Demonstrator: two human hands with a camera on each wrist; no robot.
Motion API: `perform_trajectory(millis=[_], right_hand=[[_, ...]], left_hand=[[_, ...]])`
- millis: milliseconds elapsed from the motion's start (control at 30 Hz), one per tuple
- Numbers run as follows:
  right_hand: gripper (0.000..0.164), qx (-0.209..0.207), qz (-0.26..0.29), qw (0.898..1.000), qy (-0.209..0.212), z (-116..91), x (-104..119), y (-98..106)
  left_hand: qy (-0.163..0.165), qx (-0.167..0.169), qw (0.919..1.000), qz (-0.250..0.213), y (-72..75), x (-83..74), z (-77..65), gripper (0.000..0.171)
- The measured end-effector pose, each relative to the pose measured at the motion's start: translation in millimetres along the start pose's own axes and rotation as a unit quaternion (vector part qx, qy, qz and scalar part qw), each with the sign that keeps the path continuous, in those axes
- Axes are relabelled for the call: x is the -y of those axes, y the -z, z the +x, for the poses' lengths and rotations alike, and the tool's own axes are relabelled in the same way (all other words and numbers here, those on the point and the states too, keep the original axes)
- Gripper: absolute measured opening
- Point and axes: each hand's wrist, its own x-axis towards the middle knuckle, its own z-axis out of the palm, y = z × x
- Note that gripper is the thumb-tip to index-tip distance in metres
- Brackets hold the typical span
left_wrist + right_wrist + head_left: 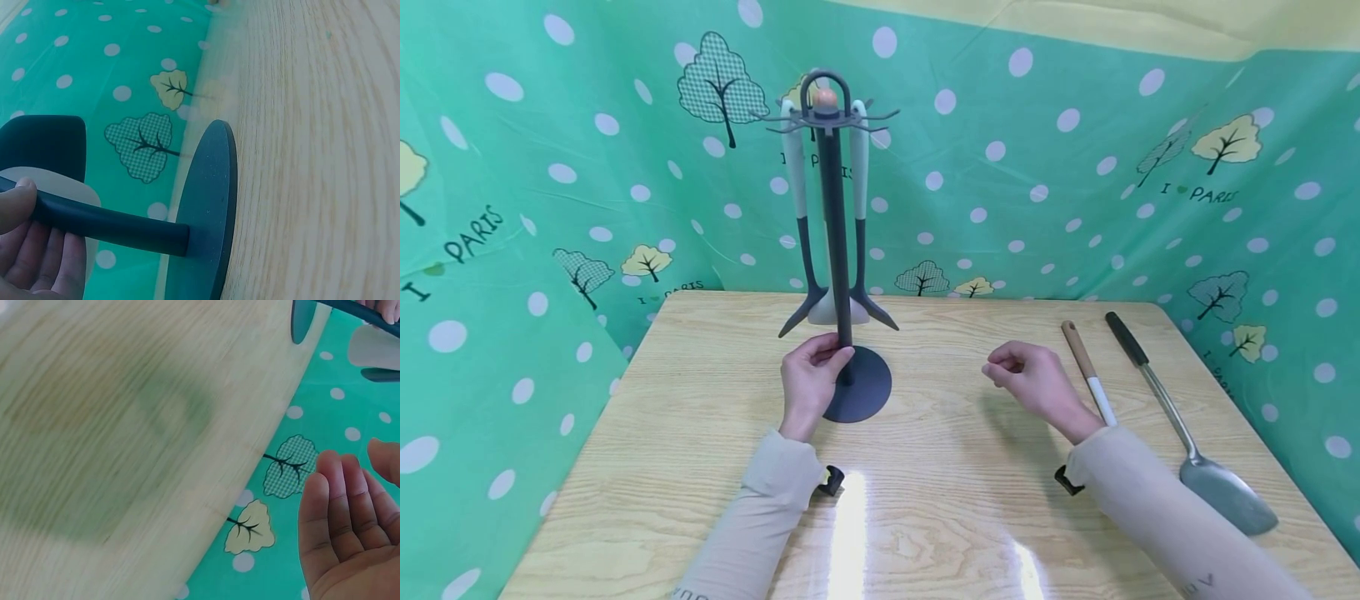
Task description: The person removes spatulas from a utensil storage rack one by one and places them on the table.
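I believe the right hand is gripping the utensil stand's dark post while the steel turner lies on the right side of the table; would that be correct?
Not quite: the left hand is gripping the dark post, as the head view shows. The steel turner does lie on the right side of the table.

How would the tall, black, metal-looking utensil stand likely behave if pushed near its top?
The stand may tip, since pale-handled utensils hang high above its flat, round black base. Those utensils would probably swing, as they appear supported only at their upper ends. The straight black pole looks rigid, so it likely wouldn't bend.
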Motion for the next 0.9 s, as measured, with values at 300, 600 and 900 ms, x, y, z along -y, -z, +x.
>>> perform_trajectory(millis=[300, 600, 900], right_hand=[[0.013, 0.003, 0.005, 1.000, 0.019, 5.7, 16.6, -6.1], [0.013, 0.008, 0.009, 0.999, 0.042, 12.5, 35.1, -13.2], [0.013, -0.002, 0.016, 0.998, 0.063, 19.5, 48.9, -18.6]], left_hand=[[0.002, 0.000, 1.0000, 0.000, -0.7, 0.4, 0.4, 0.019], [0.002, 0.000, 1.0000, 0.001, -0.1, 0.4, 0.4, 0.019], [0.005, 0.003, 1.0000, -0.003, 0.5, 0.0, 0.3, 0.020]])
